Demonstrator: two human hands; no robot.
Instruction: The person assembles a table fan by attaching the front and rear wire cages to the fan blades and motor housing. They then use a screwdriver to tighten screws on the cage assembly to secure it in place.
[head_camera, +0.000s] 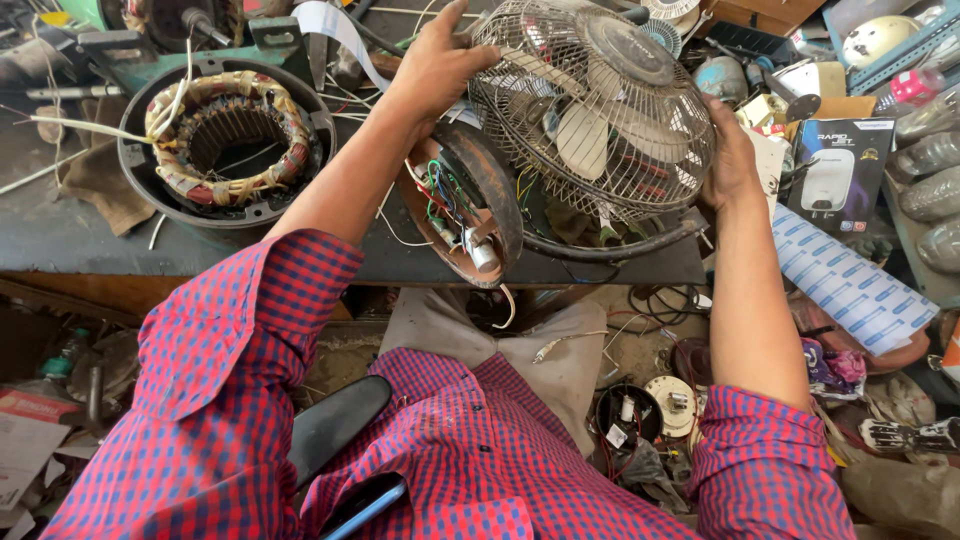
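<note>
Fan (590, 110) tilted over the counter (90, 235) edge, left hand (435, 65) grip closed on the wire cage's top rim, right hand (728, 160) clasping its far side, open base (460, 215) with coloured wires below, motor stator (228, 140) left, boxes right.

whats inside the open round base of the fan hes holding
Inside the brown round fan base: a tangle of coloured wires and a small white cylindrical part. The base's dark cover plate and the wire fan cage hide anything deeper.
</note>
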